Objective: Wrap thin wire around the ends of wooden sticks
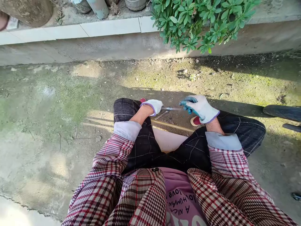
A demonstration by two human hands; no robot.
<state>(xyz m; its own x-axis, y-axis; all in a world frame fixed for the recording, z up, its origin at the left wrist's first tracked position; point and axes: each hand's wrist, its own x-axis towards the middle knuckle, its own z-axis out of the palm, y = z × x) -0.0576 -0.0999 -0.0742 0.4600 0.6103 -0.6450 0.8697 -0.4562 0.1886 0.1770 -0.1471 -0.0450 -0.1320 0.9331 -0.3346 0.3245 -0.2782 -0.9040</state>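
My left hand (pixel 154 106), in a white knitted glove with a purple cuff, is closed around one end of a dark rod (pixel 175 109). A shiny band, perhaps wound wire, shows on the rod near that hand. My right hand (pixel 198 107), in a matching glove with blue-green coated fingers, is bent at the rod's other end. Its fingers curl inward, and whatever they hold is hidden. Beneath the rod, a thin pale stick (pixel 161 115) lies at a slant.
Between my legs is a white board (pixel 168 139) with a yellowish strip (pixel 174 126) along its far side. A leafy bush (pixel 204 22) overhangs the low tiled wall (pixel 110 29). Pots (pixel 135 4) stand on the ledge. A dark object (pixel 282 112) juts in at right.
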